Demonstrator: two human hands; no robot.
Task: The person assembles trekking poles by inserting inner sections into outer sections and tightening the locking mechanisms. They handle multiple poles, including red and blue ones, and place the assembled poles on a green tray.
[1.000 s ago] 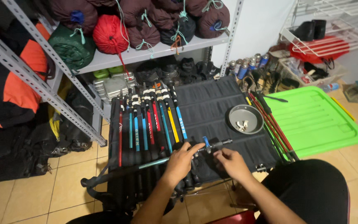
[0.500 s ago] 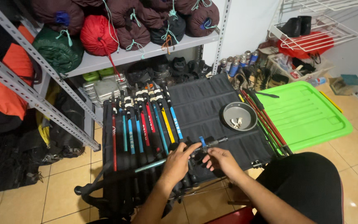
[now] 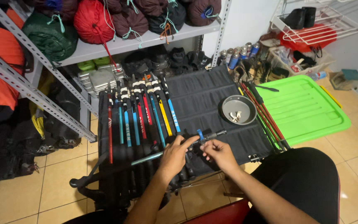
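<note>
Gripping the teal pole [image 3: 154,155] with my left hand [image 3: 175,155], right hand [image 3: 218,151] fingers pinching its blue clamp [image 3: 199,136] near the grey dish [image 3: 239,110]; loosening likely needs a firm twist.

The left hand [image 3: 175,155] is gripping a teal trekking pole [image 3: 166,151] that is lying across a black camp cot [image 3: 212,103], while the right hand [image 3: 220,153] is pinching the pole's small blue clamp [image 3: 200,137] near its dark end. Other poles [image 3: 141,116], red, blue and yellow, are lying side by side on the cot's left half. A grey round pan [image 3: 239,110] holding small pale bits is sitting on the cot's right half, just beside a green plastic lid [image 3: 303,108] on the tiled floor. Stuffed sacks [image 3: 92,20] are resting on the metal shelf [image 3: 146,41] behind.
</note>
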